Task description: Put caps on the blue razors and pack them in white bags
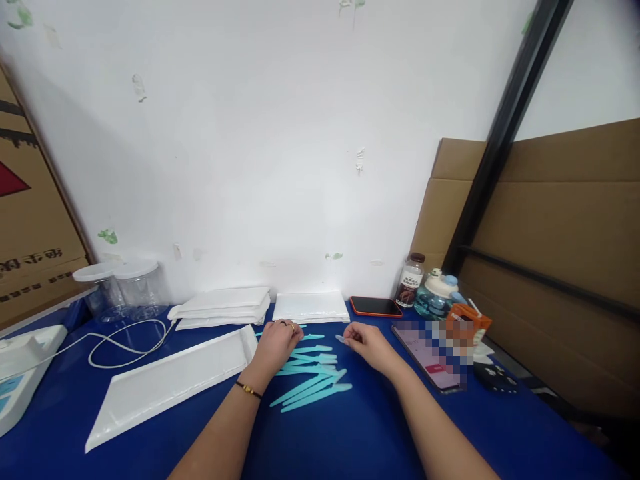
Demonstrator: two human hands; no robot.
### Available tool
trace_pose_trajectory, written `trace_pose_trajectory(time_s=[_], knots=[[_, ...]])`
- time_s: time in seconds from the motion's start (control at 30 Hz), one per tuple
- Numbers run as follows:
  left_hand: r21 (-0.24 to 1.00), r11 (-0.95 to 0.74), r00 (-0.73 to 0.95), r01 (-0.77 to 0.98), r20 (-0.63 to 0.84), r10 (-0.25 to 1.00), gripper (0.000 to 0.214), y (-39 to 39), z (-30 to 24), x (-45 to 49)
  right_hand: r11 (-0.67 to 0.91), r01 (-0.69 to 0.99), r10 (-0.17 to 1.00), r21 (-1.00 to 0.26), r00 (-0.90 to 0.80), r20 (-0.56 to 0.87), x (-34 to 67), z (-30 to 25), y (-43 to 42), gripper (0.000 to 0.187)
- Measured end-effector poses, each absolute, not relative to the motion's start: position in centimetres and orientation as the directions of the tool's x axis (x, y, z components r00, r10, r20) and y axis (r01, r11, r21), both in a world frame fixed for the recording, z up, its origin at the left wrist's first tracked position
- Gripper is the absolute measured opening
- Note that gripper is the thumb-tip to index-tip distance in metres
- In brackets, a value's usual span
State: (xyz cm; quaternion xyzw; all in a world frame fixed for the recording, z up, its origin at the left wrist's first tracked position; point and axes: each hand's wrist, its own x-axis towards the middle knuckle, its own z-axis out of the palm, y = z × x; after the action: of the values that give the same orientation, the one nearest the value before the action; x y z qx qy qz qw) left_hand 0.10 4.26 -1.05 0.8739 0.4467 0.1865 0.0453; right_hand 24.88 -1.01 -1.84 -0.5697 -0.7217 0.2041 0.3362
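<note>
Slim turquoise eyebrow razors (310, 393) lie fanned in a loose column on the blue table, their handles mostly to the left and short bent heads to the right. Over the upper end of this column is my left hand (280, 340), fingers curled and closed. Whatever its fingertips grip is hidden, though turquoise razors show beside and beneath them. To the right of the razors, my right hand (363, 341) pinches a small translucent piece (341, 339) between thumb and fingertips. Its exact kind is too small to make out.
A white padded mailer (175, 387) lies at left; stacked white mailers (225, 307) and another white pack (311, 308) sit by the wall. Phones (376, 307), a brown-capped bottle (411, 280), a drink bottle (435, 295) and an orange carton (469, 323) stand right. A white cable (130, 360) loops left.
</note>
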Motion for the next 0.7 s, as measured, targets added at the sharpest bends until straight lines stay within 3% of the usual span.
trace_pose_trajectory(time_s=[0.17,0.53,0.7], knots=[[0.266,-0.636,0.561,0.725,0.308,0.768,0.023,3.3,-0.4,0.9,0.333,0.658,0.937,-0.676,-0.148,0.317,23.6,-1.4,-1.1,0.007],[0.313,-0.686,0.616,0.657,0.302,0.727,0.018,2.5,-0.6,1.9,0.37,0.636,0.929,-0.677,-0.238,0.284,22.6,-1.4,-1.4,0.007],[0.323,-0.52,0.448,0.791,0.275,0.851,0.023,4.3,-1.2,-0.3,0.302,0.735,0.91,-0.607,-0.033,0.414,26.4,-1.8,-0.4,0.022]])
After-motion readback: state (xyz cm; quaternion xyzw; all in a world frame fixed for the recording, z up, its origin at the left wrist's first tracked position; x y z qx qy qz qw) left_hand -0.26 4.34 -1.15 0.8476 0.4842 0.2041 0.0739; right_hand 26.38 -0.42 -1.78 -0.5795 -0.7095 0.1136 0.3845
